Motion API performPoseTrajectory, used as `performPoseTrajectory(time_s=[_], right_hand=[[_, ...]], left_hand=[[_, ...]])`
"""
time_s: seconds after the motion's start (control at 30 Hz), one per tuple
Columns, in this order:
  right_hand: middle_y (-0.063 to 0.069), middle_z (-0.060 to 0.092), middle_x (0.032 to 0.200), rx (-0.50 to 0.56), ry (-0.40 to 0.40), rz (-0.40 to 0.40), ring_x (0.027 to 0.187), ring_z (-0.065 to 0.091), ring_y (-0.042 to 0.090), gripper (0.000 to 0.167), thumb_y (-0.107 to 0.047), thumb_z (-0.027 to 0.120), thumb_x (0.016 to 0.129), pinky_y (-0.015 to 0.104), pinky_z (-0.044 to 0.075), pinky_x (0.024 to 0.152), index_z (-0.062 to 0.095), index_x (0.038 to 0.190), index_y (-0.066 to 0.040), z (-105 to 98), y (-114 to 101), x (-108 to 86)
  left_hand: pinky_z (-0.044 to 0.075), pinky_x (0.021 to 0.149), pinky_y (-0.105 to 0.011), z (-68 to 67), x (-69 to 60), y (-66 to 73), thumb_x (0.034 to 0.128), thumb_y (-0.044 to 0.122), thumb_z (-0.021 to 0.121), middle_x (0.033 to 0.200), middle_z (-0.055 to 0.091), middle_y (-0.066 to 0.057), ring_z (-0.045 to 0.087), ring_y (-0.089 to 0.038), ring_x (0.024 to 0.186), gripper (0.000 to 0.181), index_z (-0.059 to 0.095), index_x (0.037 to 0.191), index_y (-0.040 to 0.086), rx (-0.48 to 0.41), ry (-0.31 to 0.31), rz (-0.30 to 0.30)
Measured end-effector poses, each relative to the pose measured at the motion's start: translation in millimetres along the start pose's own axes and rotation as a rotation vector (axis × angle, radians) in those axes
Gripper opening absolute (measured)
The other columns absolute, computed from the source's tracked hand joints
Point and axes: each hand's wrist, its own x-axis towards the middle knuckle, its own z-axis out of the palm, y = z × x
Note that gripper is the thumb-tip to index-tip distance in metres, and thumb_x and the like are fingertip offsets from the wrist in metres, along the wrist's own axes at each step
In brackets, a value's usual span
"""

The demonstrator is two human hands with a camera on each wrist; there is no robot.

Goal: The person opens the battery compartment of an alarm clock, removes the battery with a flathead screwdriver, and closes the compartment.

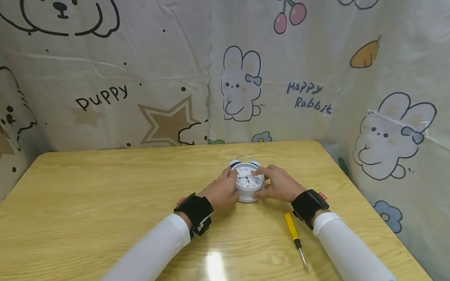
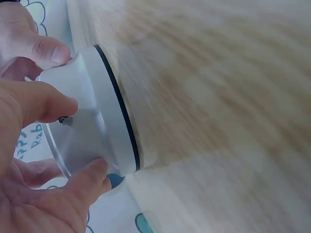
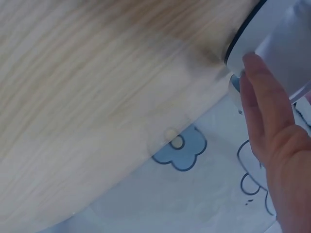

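A white twin-bell alarm clock [image 1: 249, 195] lies face up on the table, its bells and wire handle on the far side. My left hand [image 1: 222, 190] grips its left side, and my right hand [image 1: 279, 184] holds the right side. Up close in the left wrist view, the left hand [image 2: 46, 194] has fingers and thumb spread on the smooth wall of the clock [image 2: 87, 141], near a small metal foot. The clock's dark rim is down against the tabletop. In the right wrist view, fingers of the right hand [image 3: 272, 107] press the clock's side [image 3: 284, 53].
A screwdriver [image 1: 292, 228] with a yellow handle lies on the wooden table [image 1: 115, 202], nearer me and below the right wrist. Behind the table and along its right edge hangs a pale curtain [image 1: 163, 66] with cartoon drawings.
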Motion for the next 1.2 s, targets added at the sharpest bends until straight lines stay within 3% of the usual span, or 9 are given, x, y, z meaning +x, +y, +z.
performPoseTrajectory(time_s=[0.2,0.43,0.8,1.2], right_hand=[[0.014,0.06,0.126,-0.013,-0.034,-0.024,0.108,0.057,0.026,0.072,-0.037,0.09,0.08,0.04,0.055,0.092,0.061,0.143,-0.02,5,-18,-2.8],[0.013,0.06,0.119,-0.009,-0.049,-0.115,0.101,0.06,0.023,0.072,-0.037,0.091,0.079,0.033,0.056,0.083,0.061,0.142,-0.018,16,-38,-9.9],[0.006,0.059,0.107,-0.076,-0.025,-0.258,0.086,0.054,0.015,0.068,-0.045,0.09,0.079,0.027,0.049,0.071,0.063,0.136,-0.019,34,-58,-24.1],[0.006,0.06,0.112,-0.08,-0.015,-0.335,0.088,0.057,0.015,0.07,-0.043,0.089,0.08,0.025,0.052,0.073,0.061,0.14,-0.02,49,-78,-41.2]], left_hand=[[0.039,0.121,-0.05,-4.6,-20.7,-11.0,0.103,0.014,0.057,0.161,0.029,-0.039,0.036,-0.045,0.152,0.063,0.032,0.154,-0.015,-0.013,0.015,0.039],[0.043,0.118,-0.05,-8.3,-52.5,-21.9,0.1008,0.014,0.062,0.16,0.034,-0.035,0.043,-0.041,0.148,0.066,0.034,0.154,-0.012,-0.041,0.045,0.05],[0.048,0.112,-0.051,-11.1,-98.1,-28.0,0.1006,0.015,0.064,0.156,0.039,-0.036,0.049,-0.042,0.144,0.064,0.037,0.152,-0.012,-0.026,0.078,0.059],[0.053,0.106,-0.046,-11.9,-133.7,-32.1,0.096,0.016,0.068,0.15,0.047,-0.034,0.058,-0.04,0.135,0.065,0.043,0.148,-0.013,-0.008,0.145,0.083]])
